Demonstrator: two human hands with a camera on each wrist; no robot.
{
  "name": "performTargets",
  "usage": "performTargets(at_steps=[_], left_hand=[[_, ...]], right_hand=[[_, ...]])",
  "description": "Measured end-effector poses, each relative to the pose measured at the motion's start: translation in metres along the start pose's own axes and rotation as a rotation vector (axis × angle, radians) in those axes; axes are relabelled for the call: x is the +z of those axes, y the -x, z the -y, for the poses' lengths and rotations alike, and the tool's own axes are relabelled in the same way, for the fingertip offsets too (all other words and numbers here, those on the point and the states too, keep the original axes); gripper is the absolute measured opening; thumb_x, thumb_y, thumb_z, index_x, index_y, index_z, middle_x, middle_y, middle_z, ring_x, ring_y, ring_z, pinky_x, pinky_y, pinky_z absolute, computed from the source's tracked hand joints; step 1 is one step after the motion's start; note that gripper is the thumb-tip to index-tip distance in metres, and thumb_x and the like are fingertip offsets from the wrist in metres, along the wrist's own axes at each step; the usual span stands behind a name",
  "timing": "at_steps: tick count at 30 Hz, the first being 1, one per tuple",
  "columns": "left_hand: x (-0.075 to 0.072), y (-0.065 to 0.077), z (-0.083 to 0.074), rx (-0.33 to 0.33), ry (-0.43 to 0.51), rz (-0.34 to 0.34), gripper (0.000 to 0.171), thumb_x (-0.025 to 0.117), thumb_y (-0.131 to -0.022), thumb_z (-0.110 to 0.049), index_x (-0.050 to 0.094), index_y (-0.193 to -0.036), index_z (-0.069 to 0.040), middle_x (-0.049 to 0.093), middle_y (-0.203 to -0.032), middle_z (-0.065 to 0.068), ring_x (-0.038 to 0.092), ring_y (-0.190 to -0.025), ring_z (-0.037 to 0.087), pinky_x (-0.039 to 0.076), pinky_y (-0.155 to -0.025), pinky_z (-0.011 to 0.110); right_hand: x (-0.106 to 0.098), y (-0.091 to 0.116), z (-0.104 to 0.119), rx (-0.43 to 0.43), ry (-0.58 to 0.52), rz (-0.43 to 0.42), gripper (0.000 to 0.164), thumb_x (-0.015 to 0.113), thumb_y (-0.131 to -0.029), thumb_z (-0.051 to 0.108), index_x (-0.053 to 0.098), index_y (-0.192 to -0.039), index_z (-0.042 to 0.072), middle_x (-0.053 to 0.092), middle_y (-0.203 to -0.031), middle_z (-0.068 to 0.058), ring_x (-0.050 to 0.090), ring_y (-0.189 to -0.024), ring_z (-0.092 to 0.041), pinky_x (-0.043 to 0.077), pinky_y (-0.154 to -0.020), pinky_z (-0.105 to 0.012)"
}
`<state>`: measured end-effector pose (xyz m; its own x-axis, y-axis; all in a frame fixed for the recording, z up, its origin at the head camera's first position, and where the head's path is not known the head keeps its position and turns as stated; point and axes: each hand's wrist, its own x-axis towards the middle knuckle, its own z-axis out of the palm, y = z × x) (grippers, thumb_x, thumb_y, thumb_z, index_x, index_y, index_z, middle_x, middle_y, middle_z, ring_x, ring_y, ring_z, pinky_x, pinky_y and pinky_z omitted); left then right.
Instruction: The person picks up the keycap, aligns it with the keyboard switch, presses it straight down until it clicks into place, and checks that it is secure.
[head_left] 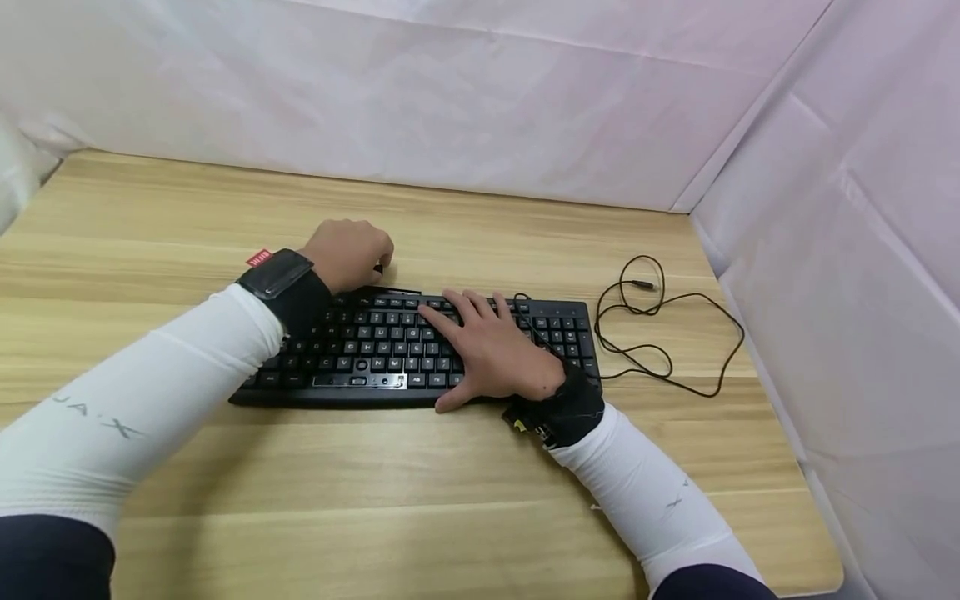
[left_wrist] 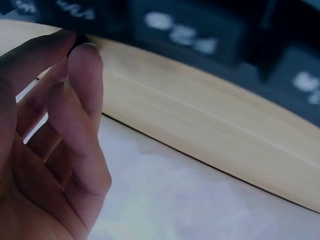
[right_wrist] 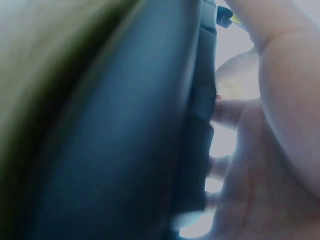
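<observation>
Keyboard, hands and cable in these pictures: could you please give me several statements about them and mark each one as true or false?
1. The right hand lies over the keyboard with its fingers spread. True.
2. The left hand lies flat on the keys. False: it is at the keyboard's far edge, where it pinches a small black part.
3. The cable's loose loops lie to the left of the keyboard. False: they lie to its right, on the table.
4. The cable's plug is apart from both hands. True.
5. The left forearm's sleeve is red. False: it is white.
</observation>
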<state>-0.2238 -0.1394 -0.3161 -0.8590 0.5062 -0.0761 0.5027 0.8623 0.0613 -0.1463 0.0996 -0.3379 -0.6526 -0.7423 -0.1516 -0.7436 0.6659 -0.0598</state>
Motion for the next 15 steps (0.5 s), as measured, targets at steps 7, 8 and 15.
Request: performTargets(at_steps=[7,8,15], left_hand=[[-0.001,0.003,0.005,-0.005,0.023,-0.052,0.019,0.068,-0.081,-0.020,0.072,-0.096,-0.008,0.072,-0.086,0.010,0.062,-0.069,0.024,0.054,-0.060,0.050],[-0.001,0.005,0.004,-0.008,0.040,-0.056,0.020,0.068,-0.081,-0.022,0.071,-0.096,-0.008,0.072,-0.086,0.009,0.062,-0.069,0.023,0.053,-0.060,0.049],[-0.008,0.023,-0.018,0.030,0.201,-0.090,0.022,0.068,-0.080,-0.020,0.069,-0.100,-0.010,0.073,-0.084,0.003,0.062,-0.067,0.016,0.053,-0.055,0.039]], right_hand=[[-0.001,-0.001,-0.001,0.001,-0.002,0.008,0.122,0.063,-0.056,0.081,0.015,-0.152,0.023,0.016,-0.153,-0.016,0.015,-0.135,-0.034,0.017,-0.105,-0.067],[-0.001,-0.001,-0.001,0.001,-0.003,0.010,0.122,0.063,-0.056,0.081,0.015,-0.152,0.023,0.016,-0.153,-0.015,0.015,-0.135,-0.034,0.017,-0.105,-0.067],[0.000,0.002,-0.002,0.006,-0.005,0.028,0.121,0.063,-0.057,0.080,0.015,-0.152,0.023,0.015,-0.153,-0.016,0.014,-0.135,-0.034,0.016,-0.105,-0.066]])
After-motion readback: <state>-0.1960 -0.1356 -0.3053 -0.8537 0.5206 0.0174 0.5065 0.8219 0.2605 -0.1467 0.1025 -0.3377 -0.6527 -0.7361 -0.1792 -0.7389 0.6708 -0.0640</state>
